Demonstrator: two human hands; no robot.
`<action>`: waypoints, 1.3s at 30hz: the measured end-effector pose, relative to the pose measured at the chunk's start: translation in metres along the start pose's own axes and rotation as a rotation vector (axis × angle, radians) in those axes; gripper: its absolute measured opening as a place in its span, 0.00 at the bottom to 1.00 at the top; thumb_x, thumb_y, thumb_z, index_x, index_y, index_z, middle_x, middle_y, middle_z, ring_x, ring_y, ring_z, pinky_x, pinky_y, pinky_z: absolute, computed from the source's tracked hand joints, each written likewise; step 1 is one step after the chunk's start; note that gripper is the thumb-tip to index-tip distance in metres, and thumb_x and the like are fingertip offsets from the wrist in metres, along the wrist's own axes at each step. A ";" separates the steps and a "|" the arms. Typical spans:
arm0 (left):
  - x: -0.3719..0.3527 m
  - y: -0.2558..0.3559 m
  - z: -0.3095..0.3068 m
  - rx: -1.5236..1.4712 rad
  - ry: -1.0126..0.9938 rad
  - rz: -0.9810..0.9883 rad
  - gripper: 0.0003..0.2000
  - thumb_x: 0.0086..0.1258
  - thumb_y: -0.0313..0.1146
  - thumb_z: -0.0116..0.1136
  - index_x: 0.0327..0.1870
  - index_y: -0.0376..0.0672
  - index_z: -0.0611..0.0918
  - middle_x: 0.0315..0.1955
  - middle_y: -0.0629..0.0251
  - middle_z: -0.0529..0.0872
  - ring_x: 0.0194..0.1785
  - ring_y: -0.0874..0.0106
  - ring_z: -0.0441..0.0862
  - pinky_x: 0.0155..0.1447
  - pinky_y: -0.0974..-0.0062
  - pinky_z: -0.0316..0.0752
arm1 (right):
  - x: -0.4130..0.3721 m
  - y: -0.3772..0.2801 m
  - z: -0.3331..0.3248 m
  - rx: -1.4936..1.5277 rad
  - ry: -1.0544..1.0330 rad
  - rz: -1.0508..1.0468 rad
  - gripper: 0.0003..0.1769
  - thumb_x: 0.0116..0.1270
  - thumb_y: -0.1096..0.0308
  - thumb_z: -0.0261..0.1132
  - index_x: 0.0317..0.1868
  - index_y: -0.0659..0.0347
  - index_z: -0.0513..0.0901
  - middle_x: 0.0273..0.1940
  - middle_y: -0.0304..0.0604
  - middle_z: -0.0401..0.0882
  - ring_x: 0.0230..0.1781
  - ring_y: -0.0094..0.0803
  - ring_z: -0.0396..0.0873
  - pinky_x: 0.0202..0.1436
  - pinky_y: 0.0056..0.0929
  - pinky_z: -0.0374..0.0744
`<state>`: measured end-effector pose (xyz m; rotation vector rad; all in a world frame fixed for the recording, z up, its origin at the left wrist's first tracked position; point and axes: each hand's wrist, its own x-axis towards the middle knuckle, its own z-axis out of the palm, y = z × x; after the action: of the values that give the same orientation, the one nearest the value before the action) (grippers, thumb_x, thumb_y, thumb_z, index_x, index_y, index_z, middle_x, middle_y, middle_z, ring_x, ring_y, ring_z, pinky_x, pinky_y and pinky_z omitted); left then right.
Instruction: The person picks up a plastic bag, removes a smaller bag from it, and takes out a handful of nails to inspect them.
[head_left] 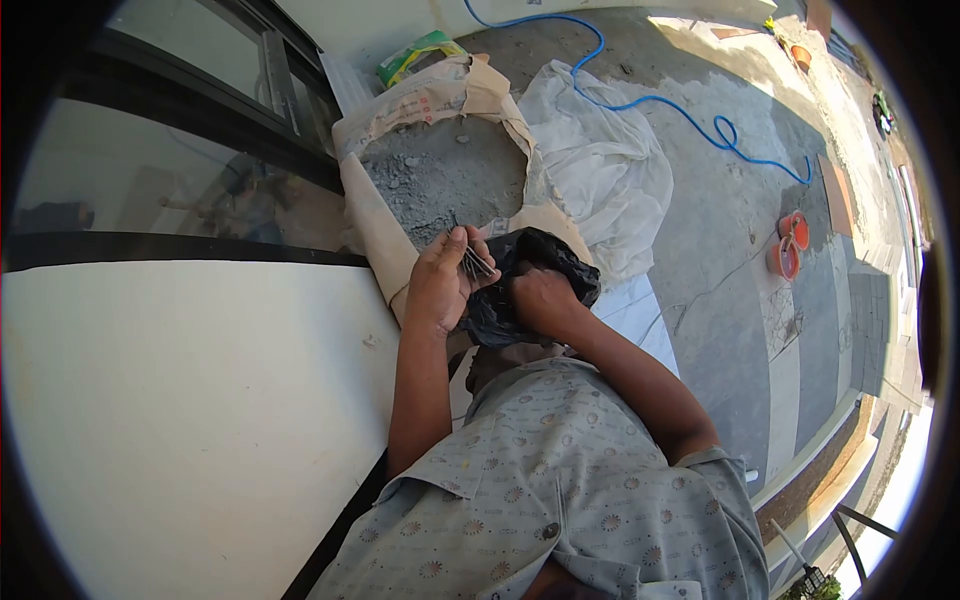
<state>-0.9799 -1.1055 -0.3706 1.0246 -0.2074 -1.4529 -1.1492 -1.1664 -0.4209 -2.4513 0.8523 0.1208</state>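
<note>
My left hand (445,277) is closed around several thin metal nails (474,263), which stick out between the thumb and fingers. My right hand (545,300) reaches into a black plastic bag (490,317), and its fingers are hidden inside. The bag's crumpled mouth folds up around that wrist, close beside the left hand. Just beyond both hands stands a large open paper sack (375,195) with grey cement powder (455,170) and lumps in it.
White plastic sheeting (600,160) lies right of the sack. A blue hose (660,98) winds across the concrete floor (700,230). Two red buckets (785,258) stand farther right. A dark-framed window (200,130) and white wall (200,400) are at left. A green-yellow bag (420,55) lies behind.
</note>
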 end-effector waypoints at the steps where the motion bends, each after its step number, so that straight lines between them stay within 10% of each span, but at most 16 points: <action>1: -0.001 -0.001 0.002 0.063 -0.018 -0.029 0.11 0.78 0.42 0.52 0.47 0.43 0.77 0.33 0.67 0.82 0.37 0.73 0.82 0.45 0.69 0.82 | 0.002 0.000 0.006 0.028 0.002 0.007 0.07 0.55 0.74 0.62 0.33 0.68 0.83 0.38 0.56 0.81 0.39 0.52 0.83 0.42 0.46 0.81; 11: 0.004 -0.011 -0.004 0.385 0.035 -0.003 0.14 0.79 0.41 0.50 0.47 0.39 0.78 0.32 0.66 0.83 0.36 0.74 0.82 0.46 0.74 0.79 | -0.015 0.001 -0.030 0.461 0.028 0.032 0.08 0.62 0.71 0.61 0.38 0.65 0.83 0.32 0.57 0.82 0.37 0.54 0.81 0.42 0.45 0.77; 23: 0.004 -0.017 0.008 0.098 -0.011 -0.069 0.15 0.79 0.43 0.49 0.51 0.39 0.77 0.35 0.67 0.82 0.38 0.75 0.80 0.42 0.78 0.75 | -0.028 -0.015 -0.063 1.278 0.080 0.293 0.09 0.73 0.69 0.59 0.42 0.66 0.83 0.28 0.36 0.82 0.23 0.19 0.78 0.26 0.19 0.77; 29: 0.004 -0.023 0.006 0.156 0.016 -0.026 0.14 0.79 0.43 0.48 0.49 0.41 0.77 0.33 0.67 0.82 0.37 0.77 0.80 0.37 0.81 0.72 | -0.024 -0.022 -0.063 1.249 0.084 0.315 0.08 0.71 0.71 0.61 0.42 0.68 0.83 0.29 0.38 0.83 0.24 0.19 0.80 0.28 0.21 0.79; 39: 0.003 -0.013 0.008 0.029 0.087 -0.006 0.13 0.78 0.42 0.52 0.48 0.40 0.78 0.32 0.65 0.82 0.35 0.70 0.84 0.40 0.68 0.85 | -0.004 -0.001 0.001 0.337 0.196 -0.051 0.08 0.59 0.73 0.62 0.39 0.67 0.80 0.36 0.57 0.81 0.37 0.56 0.82 0.41 0.48 0.79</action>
<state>-0.9942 -1.1090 -0.3756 1.1105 -0.1630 -1.4105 -1.1517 -1.1630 -0.4207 -2.1869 0.8167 -0.2655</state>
